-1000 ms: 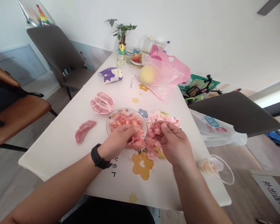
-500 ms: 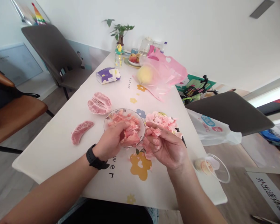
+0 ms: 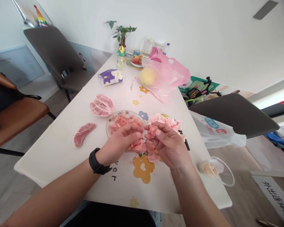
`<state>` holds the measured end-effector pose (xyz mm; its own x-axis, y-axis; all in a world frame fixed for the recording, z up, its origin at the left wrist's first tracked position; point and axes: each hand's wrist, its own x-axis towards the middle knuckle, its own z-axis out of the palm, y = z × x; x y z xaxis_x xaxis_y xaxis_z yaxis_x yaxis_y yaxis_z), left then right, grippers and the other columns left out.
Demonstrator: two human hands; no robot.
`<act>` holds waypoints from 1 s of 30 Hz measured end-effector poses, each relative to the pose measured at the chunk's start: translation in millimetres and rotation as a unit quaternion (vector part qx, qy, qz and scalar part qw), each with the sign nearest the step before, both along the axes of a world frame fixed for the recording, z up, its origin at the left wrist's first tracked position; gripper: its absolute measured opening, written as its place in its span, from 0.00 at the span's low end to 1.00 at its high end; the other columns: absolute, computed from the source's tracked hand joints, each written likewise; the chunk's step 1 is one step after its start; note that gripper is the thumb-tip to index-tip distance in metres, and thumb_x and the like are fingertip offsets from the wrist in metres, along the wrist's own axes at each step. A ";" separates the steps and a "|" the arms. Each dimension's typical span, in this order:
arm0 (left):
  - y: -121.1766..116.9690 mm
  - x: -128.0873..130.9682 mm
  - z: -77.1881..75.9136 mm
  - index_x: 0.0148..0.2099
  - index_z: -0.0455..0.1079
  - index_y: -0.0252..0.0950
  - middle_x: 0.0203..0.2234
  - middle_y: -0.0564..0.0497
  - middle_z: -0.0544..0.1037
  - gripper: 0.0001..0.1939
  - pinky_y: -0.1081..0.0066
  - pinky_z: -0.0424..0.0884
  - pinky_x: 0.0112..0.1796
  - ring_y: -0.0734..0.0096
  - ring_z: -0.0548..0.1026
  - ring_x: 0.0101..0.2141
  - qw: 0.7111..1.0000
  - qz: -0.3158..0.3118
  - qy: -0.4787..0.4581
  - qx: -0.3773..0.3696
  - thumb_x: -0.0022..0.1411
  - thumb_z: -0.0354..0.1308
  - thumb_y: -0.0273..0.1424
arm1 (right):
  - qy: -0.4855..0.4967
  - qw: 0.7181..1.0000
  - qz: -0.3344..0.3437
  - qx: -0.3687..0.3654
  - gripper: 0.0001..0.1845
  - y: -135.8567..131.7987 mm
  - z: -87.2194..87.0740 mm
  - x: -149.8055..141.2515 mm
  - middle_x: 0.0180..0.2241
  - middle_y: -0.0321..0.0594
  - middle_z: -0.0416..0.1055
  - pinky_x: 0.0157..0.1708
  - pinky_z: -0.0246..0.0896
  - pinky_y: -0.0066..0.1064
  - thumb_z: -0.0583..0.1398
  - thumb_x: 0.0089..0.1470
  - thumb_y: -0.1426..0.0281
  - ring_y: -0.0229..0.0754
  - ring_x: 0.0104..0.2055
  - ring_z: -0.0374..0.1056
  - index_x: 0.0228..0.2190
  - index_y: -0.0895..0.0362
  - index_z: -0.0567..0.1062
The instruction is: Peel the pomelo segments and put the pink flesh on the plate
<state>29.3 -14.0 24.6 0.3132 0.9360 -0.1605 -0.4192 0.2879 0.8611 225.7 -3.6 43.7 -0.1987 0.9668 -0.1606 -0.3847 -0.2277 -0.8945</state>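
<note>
My left hand [image 3: 120, 142], with a black watch on the wrist, and my right hand [image 3: 167, 144] meet over the near rim of a plate [image 3: 111, 120]. Both pinch a pink pomelo segment [image 3: 139, 146] between them, fingers curled round it. The plate holds several peeled pink flesh pieces [image 3: 123, 121]. A heap of pink peel scraps [image 3: 165, 122] lies just right of the plate, behind my right hand. Left of the plate lie a pomelo half [image 3: 101, 105] and a single curved pomelo wedge [image 3: 82, 134].
The white flower-print table [image 3: 61, 148] carries a purple tissue pack [image 3: 110, 77], a pink bag with a yellow fruit [image 3: 156, 77], a fruit dish, a bottle and a plant at the far end. A clear lid [image 3: 221, 171] sits at the right edge. Chairs stand on both sides.
My hands have drawn together over the plate's near rim, and the right hand's fingers have closed onto the segment that the left holds. The camera shifted slightly.
</note>
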 end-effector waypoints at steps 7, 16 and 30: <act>-3.5 2.3 -6.8 0.44 0.75 0.38 0.34 0.54 0.76 0.19 0.77 0.70 0.28 0.79 0.70 0.28 0.998 -0.039 0.019 0.045 0.59 0.74 0.43 | -0.054 0.998 0.020 0.006 0.18 1.7 -5.0 -8.8 0.26 0.33 0.78 0.24 0.70 0.25 0.78 0.48 0.58 0.34 0.23 0.71 0.36 0.53 0.83; -0.9 2.5 -2.2 0.39 0.76 0.38 0.25 0.56 0.69 0.18 0.68 0.79 0.34 0.72 0.73 0.28 0.998 -0.049 0.046 -0.006 0.61 0.71 0.48 | -0.215 0.971 0.046 0.090 0.16 -1.2 -1.8 -5.4 0.33 0.36 0.80 0.31 0.75 0.31 0.75 0.54 0.57 0.38 0.30 0.74 0.41 0.51 0.85; 1.0 3.6 -4.4 0.39 0.76 0.38 0.27 0.56 0.71 0.17 0.65 0.82 0.35 0.73 0.73 0.28 0.997 -0.007 0.013 -0.076 0.59 0.72 0.44 | -0.218 0.967 -0.009 0.132 0.17 -4.6 -7.4 -12.0 0.33 0.38 0.80 0.32 0.74 0.32 0.75 0.53 0.57 0.42 0.34 0.76 0.40 0.52 0.82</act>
<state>32.9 -13.1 20.2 0.3206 0.8958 -0.3078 -0.3923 0.4213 0.8177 213.7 -8.2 36.3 -0.1503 0.9882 0.0281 0.0400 0.0344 -0.9986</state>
